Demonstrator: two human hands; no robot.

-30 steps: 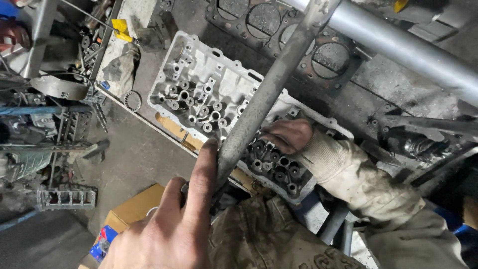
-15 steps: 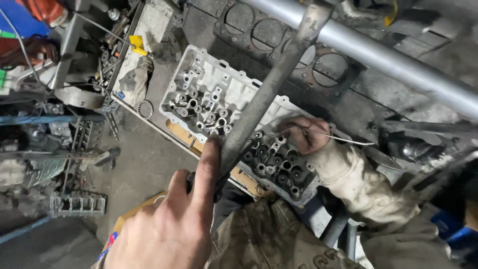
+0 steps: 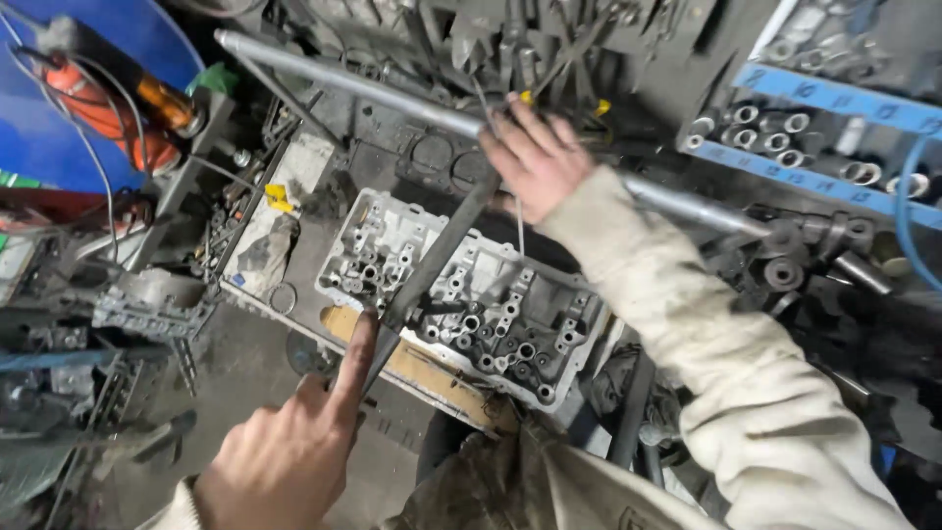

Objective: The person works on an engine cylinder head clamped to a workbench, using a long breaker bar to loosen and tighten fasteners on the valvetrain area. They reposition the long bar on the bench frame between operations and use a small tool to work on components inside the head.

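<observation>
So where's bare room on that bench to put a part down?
Little. One bare strip lies between the cloth-covered slab and the cylinder head, and the wooden board shows bare along the head's near edge. Crowded: the tool wall, the socket rack, and the left clutter.

One cylinder head [image 3: 471, 294]; one long steel pipe [image 3: 392, 93]; one flat bar [image 3: 432, 260]; two hands.
</observation>
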